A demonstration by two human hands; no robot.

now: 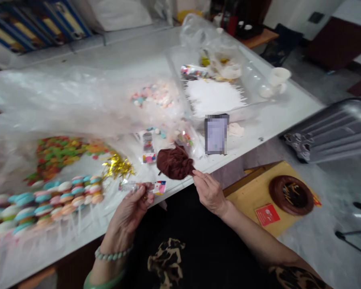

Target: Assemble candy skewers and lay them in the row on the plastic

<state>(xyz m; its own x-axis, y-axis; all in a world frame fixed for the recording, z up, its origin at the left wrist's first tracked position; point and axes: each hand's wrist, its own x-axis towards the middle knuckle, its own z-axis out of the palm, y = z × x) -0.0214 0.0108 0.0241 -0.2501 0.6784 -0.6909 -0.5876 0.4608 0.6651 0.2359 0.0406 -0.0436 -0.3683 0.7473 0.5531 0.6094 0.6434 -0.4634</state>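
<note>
Head view is looking down at a white table point(276, 116) and two bare hands; the left hand point(129, 212) is gripping a small clear plastic packet point(132, 186) between thumb and fingers; the packet is lying sideways, with its long side running left to right and its bright label point(160, 187) pointing right, toward the other hand; the right hand point(209, 192) is pinching a brown crinkled sheet point(174, 162) at its edge; the sheet is bunched and roundish, showing no clear long side, and it is sticking out to the left of that hand, just above the table's near edge; a gold tinsel bunch point(117, 166) is sitting just beside the packet; rows of round pastel lollipops point(45, 204) are lying further left, near red and green candies point(55, 156); a clear plastic sheet point(63, 96) is spreading over the far left of the table; a heap of white grains point(213, 96) is sitting further back, behind a blurred card point(216, 134); a bead bracelet point(112, 253) and a green bangle point(104, 283) are circling the left wrist; below the table, a brown dish point(291, 194) is resting on a yellow board point(252, 200).
</note>
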